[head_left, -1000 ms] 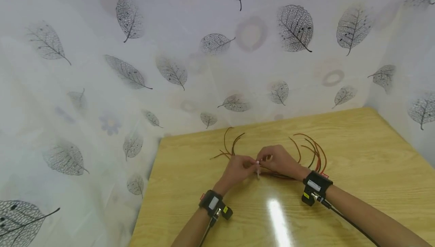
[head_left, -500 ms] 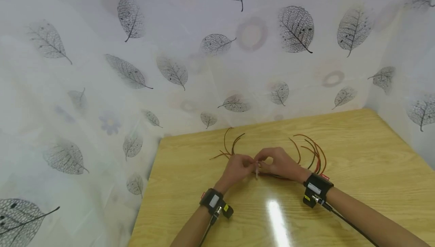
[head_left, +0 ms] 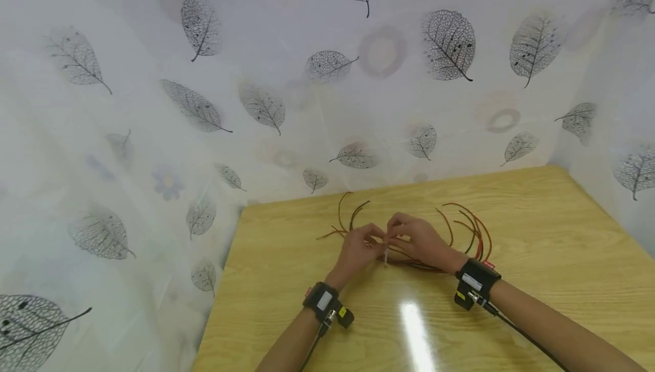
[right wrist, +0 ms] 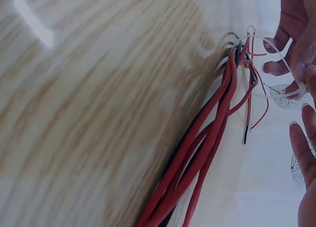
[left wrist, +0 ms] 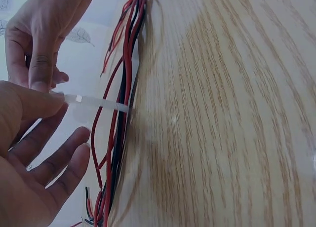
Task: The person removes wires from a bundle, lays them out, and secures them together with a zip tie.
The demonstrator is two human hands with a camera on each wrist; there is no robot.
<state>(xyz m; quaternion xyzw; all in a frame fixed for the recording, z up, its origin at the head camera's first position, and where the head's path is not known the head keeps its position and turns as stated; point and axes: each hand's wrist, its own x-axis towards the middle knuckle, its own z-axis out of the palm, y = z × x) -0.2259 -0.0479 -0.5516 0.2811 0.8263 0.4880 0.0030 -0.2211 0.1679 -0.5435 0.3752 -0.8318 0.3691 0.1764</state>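
Observation:
A white cable tie loops around a bundle of red and black wires lying on the table. Its ends rise from the bundle to both hands, as the right wrist view also shows. In the head view, my left hand pinches the tie between thumb and index finger, its other fingers spread in the left wrist view. Close against it, my right hand pinches the tie too, near the same spot. The fingertips partly hide where the tie's ends meet. In the right wrist view, the loop stands wide above the wires.
Loose wire ends fan out at the left and right of the hands on the wooden table. A leaf-printed curtain stands behind and along the left side. Cables run from both wrist cameras.
Both hands' fingertips have risen slightly above the wires, and the left fingers have opened out a little. The tie's strip hangs visibly below them; the wires stay about where they were.

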